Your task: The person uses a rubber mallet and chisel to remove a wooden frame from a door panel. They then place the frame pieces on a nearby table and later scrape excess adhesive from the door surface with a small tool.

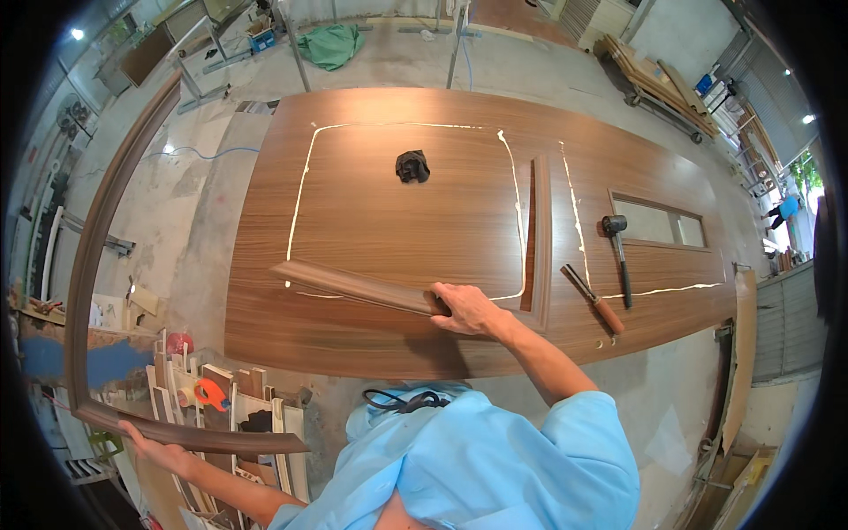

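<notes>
My left hand (157, 449) holds a long brown wooden trim piece (84, 238) near its lower corner. It is L-shaped, rising along the left and ending low at the front. Fingers of my right hand (468, 309) close round a second brown trim piece (353, 287), tilted over the near part of the door panel (397, 230). Another trim length (542, 230) runs away from me at its right; it appears to join it at a corner partly behind my hand. White glue-like lines (305, 177) form a rectangle on the panel.
A crumpled black cloth (412, 167) lies inside the white outline. Toward the right are a chisel (596, 300), a black mallet (618, 252) and a rectangular window opening (661, 221). Wood offcuts and an orange tape roll (212, 395) stand at lower left. A loaded cart (654, 84) stands far right.
</notes>
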`<state>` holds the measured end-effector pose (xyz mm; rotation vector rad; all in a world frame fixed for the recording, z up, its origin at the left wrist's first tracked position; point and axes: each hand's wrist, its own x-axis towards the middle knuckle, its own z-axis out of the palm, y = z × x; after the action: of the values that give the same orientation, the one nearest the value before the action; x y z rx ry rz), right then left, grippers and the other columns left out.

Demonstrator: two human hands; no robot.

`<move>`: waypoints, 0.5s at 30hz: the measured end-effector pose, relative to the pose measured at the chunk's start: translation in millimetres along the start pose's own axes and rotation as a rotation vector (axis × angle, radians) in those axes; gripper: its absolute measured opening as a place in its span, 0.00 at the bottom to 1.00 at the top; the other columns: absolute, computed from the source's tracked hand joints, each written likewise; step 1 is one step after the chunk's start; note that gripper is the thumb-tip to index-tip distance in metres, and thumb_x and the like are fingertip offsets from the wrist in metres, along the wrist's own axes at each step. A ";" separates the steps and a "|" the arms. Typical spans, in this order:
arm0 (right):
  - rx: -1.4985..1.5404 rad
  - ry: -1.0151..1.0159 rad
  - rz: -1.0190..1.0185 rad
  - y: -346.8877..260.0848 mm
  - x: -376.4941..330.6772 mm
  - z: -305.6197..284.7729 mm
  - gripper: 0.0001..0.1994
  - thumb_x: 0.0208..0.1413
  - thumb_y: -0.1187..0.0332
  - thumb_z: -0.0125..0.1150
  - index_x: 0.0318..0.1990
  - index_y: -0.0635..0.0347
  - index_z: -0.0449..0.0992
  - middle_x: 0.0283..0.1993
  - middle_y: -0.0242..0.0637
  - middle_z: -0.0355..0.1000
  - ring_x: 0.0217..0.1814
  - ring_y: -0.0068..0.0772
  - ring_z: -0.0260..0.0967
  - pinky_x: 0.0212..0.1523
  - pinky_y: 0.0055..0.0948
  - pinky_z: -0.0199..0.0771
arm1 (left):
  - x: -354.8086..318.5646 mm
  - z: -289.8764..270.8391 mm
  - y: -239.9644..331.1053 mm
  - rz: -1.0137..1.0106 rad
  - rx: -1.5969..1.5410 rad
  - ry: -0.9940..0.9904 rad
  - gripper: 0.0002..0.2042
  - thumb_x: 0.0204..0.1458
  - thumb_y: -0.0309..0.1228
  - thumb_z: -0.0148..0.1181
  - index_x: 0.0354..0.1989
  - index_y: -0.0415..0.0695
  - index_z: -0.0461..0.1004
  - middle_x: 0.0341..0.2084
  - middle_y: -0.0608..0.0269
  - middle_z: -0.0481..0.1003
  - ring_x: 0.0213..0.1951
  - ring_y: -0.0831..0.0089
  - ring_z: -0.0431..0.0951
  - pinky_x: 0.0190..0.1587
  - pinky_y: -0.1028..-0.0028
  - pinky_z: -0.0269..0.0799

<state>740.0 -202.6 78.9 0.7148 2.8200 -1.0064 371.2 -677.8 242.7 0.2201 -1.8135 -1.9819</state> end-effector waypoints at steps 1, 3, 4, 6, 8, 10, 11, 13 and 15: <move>-0.006 0.063 -0.084 2.9 -1.7 -11.9 0.24 0.54 0.54 0.69 0.50 0.62 0.70 0.43 0.51 0.75 0.44 0.58 0.74 0.44 0.50 0.75 | -12.0 -2.6 -0.5 -0.003 -0.011 0.016 0.38 0.61 0.50 0.61 0.68 0.29 0.61 0.67 0.48 0.63 0.64 0.61 0.68 0.67 0.63 0.64; -0.038 0.070 -0.091 5.9 -17.2 -31.5 0.24 0.56 0.53 0.67 0.50 0.62 0.70 0.42 0.50 0.75 0.45 0.57 0.75 0.46 0.50 0.76 | -29.3 -5.1 7.7 0.009 -0.017 0.052 0.39 0.61 0.51 0.62 0.69 0.29 0.60 0.68 0.47 0.61 0.65 0.61 0.67 0.68 0.63 0.62; -0.066 0.066 -0.116 8.8 -25.4 -43.2 0.24 0.56 0.53 0.67 0.51 0.61 0.70 0.42 0.49 0.75 0.45 0.57 0.75 0.46 0.49 0.76 | -38.5 -7.7 10.0 0.020 -0.029 0.080 0.40 0.61 0.51 0.62 0.69 0.29 0.60 0.69 0.47 0.61 0.65 0.61 0.66 0.68 0.63 0.62; -0.128 0.016 -0.120 15.6 -49.5 -65.2 0.25 0.56 0.53 0.67 0.53 0.60 0.71 0.43 0.47 0.75 0.46 0.55 0.75 0.46 0.48 0.77 | -53.8 -9.7 15.6 0.070 -0.005 0.132 0.38 0.59 0.51 0.64 0.67 0.31 0.64 0.59 0.50 0.71 0.58 0.63 0.72 0.62 0.65 0.68; -0.142 0.076 -0.112 20.6 -83.0 -86.6 0.26 0.56 0.52 0.68 0.55 0.59 0.71 0.42 0.45 0.74 0.47 0.52 0.75 0.46 0.46 0.77 | -67.0 -6.3 21.8 -0.002 -0.163 0.039 0.34 0.58 0.51 0.66 0.61 0.34 0.69 0.51 0.56 0.74 0.50 0.67 0.74 0.56 0.68 0.71; -0.177 0.161 -0.103 24.1 -119.8 -109.8 0.27 0.54 0.52 0.69 0.56 0.58 0.71 0.42 0.43 0.73 0.47 0.49 0.75 0.45 0.44 0.78 | -82.3 -0.1 27.9 -0.065 -0.264 0.007 0.29 0.57 0.51 0.67 0.56 0.37 0.72 0.43 0.60 0.75 0.43 0.70 0.75 0.50 0.71 0.72; -0.205 0.210 -0.081 26.1 -144.5 -121.1 0.28 0.54 0.52 0.70 0.56 0.58 0.71 0.42 0.42 0.73 0.47 0.47 0.75 0.45 0.43 0.78 | -89.2 8.8 29.0 -0.095 -0.285 -0.002 0.27 0.57 0.50 0.67 0.53 0.39 0.73 0.40 0.63 0.75 0.40 0.72 0.74 0.47 0.72 0.71; -0.280 0.327 -0.015 25.2 -195.2 -141.7 0.29 0.51 0.54 0.72 0.57 0.56 0.71 0.42 0.40 0.72 0.46 0.44 0.75 0.43 0.41 0.78 | -103.0 29.1 33.2 -0.198 -0.332 -0.060 0.22 0.59 0.49 0.66 0.45 0.40 0.75 0.34 0.64 0.75 0.37 0.73 0.74 0.43 0.73 0.71; -0.361 0.449 0.142 18.7 -250.3 -156.3 0.32 0.45 0.59 0.76 0.59 0.55 0.71 0.40 0.38 0.72 0.42 0.41 0.74 0.41 0.39 0.78 | -117.0 56.0 34.3 -0.263 -0.459 -0.263 0.20 0.60 0.48 0.65 0.43 0.41 0.76 0.31 0.65 0.74 0.35 0.74 0.73 0.40 0.74 0.71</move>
<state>985.8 -195.4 243.1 1.1906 3.1232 -0.3254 460.0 -579.2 262.6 0.0558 -1.4717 -2.6576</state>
